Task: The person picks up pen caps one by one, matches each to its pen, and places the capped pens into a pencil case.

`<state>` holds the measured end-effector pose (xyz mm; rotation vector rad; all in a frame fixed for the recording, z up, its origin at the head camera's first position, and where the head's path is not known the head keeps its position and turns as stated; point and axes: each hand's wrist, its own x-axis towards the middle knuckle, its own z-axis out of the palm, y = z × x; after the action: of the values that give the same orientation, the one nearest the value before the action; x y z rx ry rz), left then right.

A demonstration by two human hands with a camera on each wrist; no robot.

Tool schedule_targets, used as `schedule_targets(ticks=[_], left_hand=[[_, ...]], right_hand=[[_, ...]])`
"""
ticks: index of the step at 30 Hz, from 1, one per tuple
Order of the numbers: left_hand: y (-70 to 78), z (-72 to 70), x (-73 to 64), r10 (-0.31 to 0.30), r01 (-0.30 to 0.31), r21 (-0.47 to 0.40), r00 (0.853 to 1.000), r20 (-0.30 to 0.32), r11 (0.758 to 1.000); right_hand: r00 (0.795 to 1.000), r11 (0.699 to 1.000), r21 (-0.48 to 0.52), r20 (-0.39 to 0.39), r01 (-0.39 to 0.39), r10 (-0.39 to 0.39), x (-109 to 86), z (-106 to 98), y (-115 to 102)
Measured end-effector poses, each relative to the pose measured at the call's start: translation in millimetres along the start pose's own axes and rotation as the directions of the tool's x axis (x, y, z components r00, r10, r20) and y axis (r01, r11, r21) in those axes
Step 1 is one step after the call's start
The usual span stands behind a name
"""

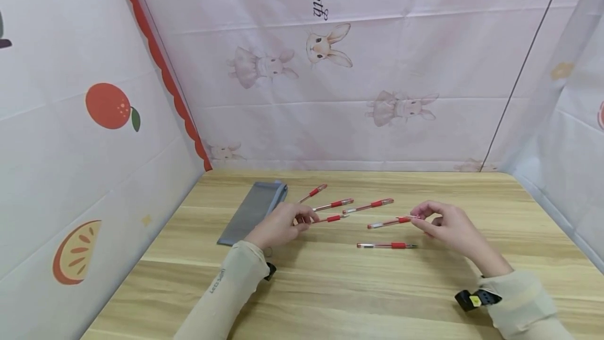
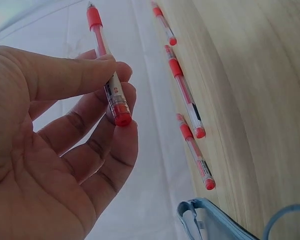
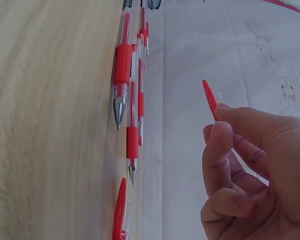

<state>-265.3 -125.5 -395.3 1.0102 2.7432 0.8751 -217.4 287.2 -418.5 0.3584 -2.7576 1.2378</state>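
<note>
My left hand (image 1: 283, 223) pinches a red gel pen (image 2: 101, 42) between thumb and fingers. That pen is uncapped, its bare tip pointing away from the palm. In my right hand (image 1: 448, 226), thumb and forefinger hold a red pen cap (image 3: 209, 99) by one end. Two uncapped red pens lie between the hands: a nearer pen (image 1: 384, 245) and a farther pen (image 1: 388, 223), their tips toward the right hand. Behind them lie a capped-looking pen (image 1: 368, 206), another pen (image 1: 336, 204) and a third (image 1: 315, 192).
A grey pouch (image 1: 250, 209) with a blue zip edge lies left of the pens, partly behind the left hand. Another red cap (image 3: 120, 207) rests on the wooden table (image 1: 330, 293) in the right wrist view. Printed cloth walls stand at the back and sides.
</note>
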Motion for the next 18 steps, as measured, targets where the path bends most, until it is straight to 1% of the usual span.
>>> schedule_targets(ticks=[11,18], left_hand=[[3.3,6.1,1.7,0.017,-0.017,0.002,1.0,0.004,1.0],[6.1,8.2,3.0,0.017,-0.017,0.021,1.0,0.006,1.0]], right_hand=[[0.999,1.0,0.011,0.017,0.029,-0.029,1.5,8.9,-7.4],[0.997,0.997,0.032,0.019,0.069,-0.07,0.4,14.5,-12.5]])
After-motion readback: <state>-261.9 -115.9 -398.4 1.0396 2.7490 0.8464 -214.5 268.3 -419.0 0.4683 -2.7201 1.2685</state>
